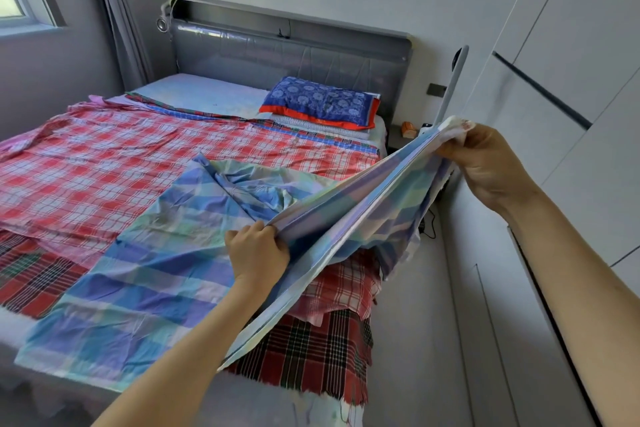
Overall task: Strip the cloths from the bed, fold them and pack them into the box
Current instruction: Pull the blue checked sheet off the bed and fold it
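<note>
While the blue checked cloth (145, 274) lies lower centre on the bed (207, 97), the left hand (258, 253) grips its gathered edge at centre; the right hand (485, 163) pinches that edge, raised, at right.

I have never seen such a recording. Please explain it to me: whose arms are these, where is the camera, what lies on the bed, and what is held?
No machine is here. A person wears one wide-angle camera on the head, looking forward and down, so both bare arms enter from below. The left hand and the right hand each grip the pale blue-and-green checked cloth, holding its right side up while the rest lies on the bed. Beneath it lie a red-and-white checked cloth and a dark red-and-black tartan cloth, which hangs over the bed's edge. By the grey padded headboard rests a blue patterned pillow with a red border. No box is visible.
</note>
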The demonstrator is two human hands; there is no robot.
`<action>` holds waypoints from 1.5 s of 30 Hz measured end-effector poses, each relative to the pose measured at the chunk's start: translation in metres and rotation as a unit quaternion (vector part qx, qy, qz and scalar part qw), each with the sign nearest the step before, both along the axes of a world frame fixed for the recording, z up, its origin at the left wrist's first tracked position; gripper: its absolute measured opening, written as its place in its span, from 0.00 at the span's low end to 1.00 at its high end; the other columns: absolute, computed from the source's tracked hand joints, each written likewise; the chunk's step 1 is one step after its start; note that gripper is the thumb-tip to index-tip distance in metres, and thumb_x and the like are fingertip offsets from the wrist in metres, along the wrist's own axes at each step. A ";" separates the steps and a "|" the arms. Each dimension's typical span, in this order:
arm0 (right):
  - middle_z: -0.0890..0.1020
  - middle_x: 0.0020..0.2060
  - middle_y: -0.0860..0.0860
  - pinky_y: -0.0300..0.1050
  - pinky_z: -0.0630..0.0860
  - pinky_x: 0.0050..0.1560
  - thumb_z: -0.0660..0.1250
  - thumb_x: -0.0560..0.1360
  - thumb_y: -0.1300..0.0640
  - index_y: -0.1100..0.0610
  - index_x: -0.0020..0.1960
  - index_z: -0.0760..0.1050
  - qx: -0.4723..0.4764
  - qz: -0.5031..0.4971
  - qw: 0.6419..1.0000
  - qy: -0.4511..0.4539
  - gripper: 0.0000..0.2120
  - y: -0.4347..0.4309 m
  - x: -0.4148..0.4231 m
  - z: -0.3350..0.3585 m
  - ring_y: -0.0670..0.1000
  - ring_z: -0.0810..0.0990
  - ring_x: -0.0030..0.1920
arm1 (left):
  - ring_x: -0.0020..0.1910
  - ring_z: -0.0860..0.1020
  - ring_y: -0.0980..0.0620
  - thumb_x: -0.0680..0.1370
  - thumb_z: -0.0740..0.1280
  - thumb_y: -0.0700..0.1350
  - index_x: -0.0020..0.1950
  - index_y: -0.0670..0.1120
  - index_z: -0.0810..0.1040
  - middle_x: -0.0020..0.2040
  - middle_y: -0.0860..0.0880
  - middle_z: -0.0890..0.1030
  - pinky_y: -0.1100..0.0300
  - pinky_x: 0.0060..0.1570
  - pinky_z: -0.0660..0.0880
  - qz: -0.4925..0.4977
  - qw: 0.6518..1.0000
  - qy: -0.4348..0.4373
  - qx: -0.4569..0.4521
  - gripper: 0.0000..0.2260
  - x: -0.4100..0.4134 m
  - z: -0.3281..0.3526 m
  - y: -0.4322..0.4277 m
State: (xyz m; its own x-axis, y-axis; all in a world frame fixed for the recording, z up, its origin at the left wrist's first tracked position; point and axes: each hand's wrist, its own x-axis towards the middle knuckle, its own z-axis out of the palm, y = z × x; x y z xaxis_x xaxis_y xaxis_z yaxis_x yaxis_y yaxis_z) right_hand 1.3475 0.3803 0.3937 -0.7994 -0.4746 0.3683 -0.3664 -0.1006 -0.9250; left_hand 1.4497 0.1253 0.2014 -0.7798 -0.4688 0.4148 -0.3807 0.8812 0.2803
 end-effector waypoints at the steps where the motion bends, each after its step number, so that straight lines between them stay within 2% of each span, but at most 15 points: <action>1: 0.85 0.38 0.45 0.34 0.77 0.47 0.73 0.58 0.50 0.49 0.37 0.85 -0.002 0.001 1.000 0.001 0.08 -0.004 0.001 0.000 0.43 0.83 0.43 | 0.23 0.72 0.46 0.61 0.69 0.41 0.25 0.43 0.76 0.25 0.48 0.73 0.56 0.36 0.65 0.000 1.000 -0.028 -0.004 0.05 -0.001 -0.002 -0.001; 4: 0.85 0.37 0.44 0.34 0.77 0.45 0.72 0.58 0.50 0.48 0.36 0.85 -0.011 -0.005 1.000 0.004 0.07 -0.011 0.000 0.001 0.43 0.83 0.42 | 0.32 0.75 0.43 0.62 0.75 0.41 0.30 0.43 0.80 0.32 0.45 0.77 0.52 0.42 0.67 -0.022 0.994 -0.106 0.021 0.06 0.001 -0.013 -0.008; 7: 0.85 0.37 0.46 0.37 0.78 0.47 0.74 0.58 0.50 0.50 0.36 0.85 -0.034 -0.038 0.999 -0.008 0.08 -0.013 -0.008 0.003 0.46 0.83 0.42 | 0.30 0.75 0.43 0.59 0.78 0.37 0.26 0.43 0.77 0.30 0.47 0.75 0.54 0.36 0.71 -0.121 0.990 -0.071 0.011 0.10 0.013 -0.021 -0.014; 10: 0.84 0.32 0.43 0.35 0.77 0.43 0.74 0.54 0.49 0.48 0.32 0.84 -0.059 -0.078 0.995 -0.023 0.07 -0.011 -0.018 0.006 0.42 0.82 0.37 | 0.26 0.73 0.48 0.63 0.73 0.43 0.24 0.45 0.73 0.26 0.51 0.71 0.63 0.34 0.66 -0.215 0.977 -0.008 -0.017 0.11 0.033 -0.018 -0.010; 14: 0.84 0.32 0.43 0.36 0.77 0.44 0.74 0.55 0.49 0.48 0.32 0.84 -0.065 -0.084 0.994 -0.018 0.07 -0.014 -0.026 0.009 0.42 0.81 0.37 | 0.24 0.73 0.51 0.67 0.69 0.45 0.26 0.45 0.73 0.26 0.52 0.72 0.62 0.37 0.65 -0.241 0.969 0.041 -0.046 0.11 0.042 -0.019 -0.001; 16: 0.84 0.33 0.44 0.38 0.77 0.44 0.75 0.57 0.51 0.48 0.32 0.84 -0.066 -0.077 0.995 -0.019 0.04 -0.020 -0.026 0.007 0.43 0.82 0.38 | 0.24 0.73 0.53 0.72 0.62 0.47 0.27 0.47 0.74 0.27 0.53 0.73 0.65 0.32 0.66 -0.264 0.961 0.031 -0.082 0.13 0.042 -0.024 0.010; 20: 0.84 0.33 0.44 0.41 0.79 0.45 0.75 0.56 0.51 0.48 0.32 0.84 -0.061 -0.065 0.996 -0.025 0.05 -0.026 -0.024 0.005 0.44 0.82 0.37 | 0.25 0.73 0.50 0.76 0.59 0.45 0.30 0.44 0.74 0.30 0.50 0.73 0.61 0.25 0.71 -0.233 0.971 0.046 0.013 0.14 0.041 -0.036 0.023; 25: 0.84 0.33 0.43 0.38 0.78 0.45 0.74 0.56 0.51 0.48 0.32 0.84 -0.073 -0.050 0.996 -0.021 0.05 -0.025 -0.020 0.008 0.43 0.82 0.38 | 0.22 0.72 0.46 0.66 0.72 0.30 0.30 0.39 0.73 0.30 0.45 0.74 0.60 0.22 0.67 -0.136 0.987 0.022 0.080 0.11 0.035 -0.026 0.011; 30: 0.84 0.34 0.43 0.36 0.77 0.44 0.73 0.57 0.50 0.48 0.34 0.84 -0.053 -0.033 0.998 -0.011 0.06 -0.024 -0.014 0.008 0.43 0.82 0.39 | 0.17 0.71 0.46 0.50 0.78 0.27 0.30 0.40 0.74 0.27 0.45 0.74 0.64 0.16 0.64 -0.096 0.993 -0.052 0.035 0.18 0.024 -0.018 -0.016; 32: 0.84 0.34 0.43 0.35 0.77 0.44 0.73 0.57 0.50 0.48 0.34 0.84 -0.055 -0.037 0.998 -0.011 0.06 -0.023 -0.014 0.007 0.43 0.82 0.39 | 0.16 0.71 0.47 0.47 0.77 0.27 0.35 0.40 0.73 0.24 0.46 0.74 0.65 0.15 0.63 -0.138 0.989 -0.050 -0.001 0.23 0.022 -0.016 -0.015; 35: 0.84 0.34 0.43 0.35 0.77 0.44 0.73 0.58 0.50 0.49 0.34 0.84 -0.074 -0.050 0.996 -0.014 0.05 -0.018 -0.018 0.009 0.43 0.81 0.39 | 0.19 0.72 0.53 0.50 0.78 0.34 0.45 0.45 0.67 0.27 0.50 0.75 0.65 0.16 0.66 -0.247 0.965 -0.070 -0.047 0.30 0.031 -0.030 0.002; 38: 0.84 0.33 0.43 0.36 0.77 0.44 0.74 0.58 0.51 0.49 0.33 0.84 -0.077 -0.047 0.996 -0.014 0.05 -0.017 -0.018 0.008 0.43 0.82 0.38 | 0.35 0.78 0.51 0.72 0.69 0.43 0.53 0.49 0.69 0.41 0.51 0.79 0.61 0.33 0.75 -0.244 0.969 -0.044 0.007 0.13 0.033 -0.042 0.005; 40: 0.84 0.33 0.43 0.36 0.77 0.44 0.74 0.58 0.51 0.49 0.33 0.84 -0.071 -0.041 0.997 -0.009 0.04 -0.020 -0.016 0.007 0.43 0.82 0.38 | 0.34 0.78 0.46 0.74 0.64 0.39 0.48 0.42 0.76 0.39 0.47 0.78 0.59 0.32 0.73 -0.278 0.959 -0.020 0.059 0.04 0.030 -0.048 0.009; 42: 0.84 0.33 0.43 0.36 0.77 0.44 0.74 0.58 0.51 0.49 0.33 0.84 -0.070 -0.040 0.997 -0.011 0.04 -0.021 -0.015 0.007 0.43 0.82 0.39 | 0.31 0.74 0.50 0.75 0.59 0.46 0.38 0.40 0.76 0.33 0.47 0.75 0.60 0.31 0.67 -0.257 0.959 -0.001 0.119 0.12 0.033 -0.050 0.016; 45: 0.84 0.34 0.44 0.37 0.77 0.44 0.74 0.59 0.51 0.49 0.33 0.84 -0.069 -0.045 0.996 -0.018 0.04 -0.019 -0.018 0.008 0.44 0.82 0.40 | 0.34 0.70 0.55 0.74 0.55 0.60 0.35 0.41 0.74 0.36 0.48 0.73 0.63 0.35 0.65 -0.263 0.946 0.018 0.190 0.24 0.042 -0.051 0.022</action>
State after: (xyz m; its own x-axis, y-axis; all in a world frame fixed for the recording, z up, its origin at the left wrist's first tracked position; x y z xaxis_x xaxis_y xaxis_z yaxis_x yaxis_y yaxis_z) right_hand 1.3296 0.3610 0.4013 -0.8503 -0.3472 0.3955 -0.3469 -0.1954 -0.9173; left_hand 1.4914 0.1471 0.1502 -0.9355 -0.1397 0.3246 0.0985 0.7791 0.6191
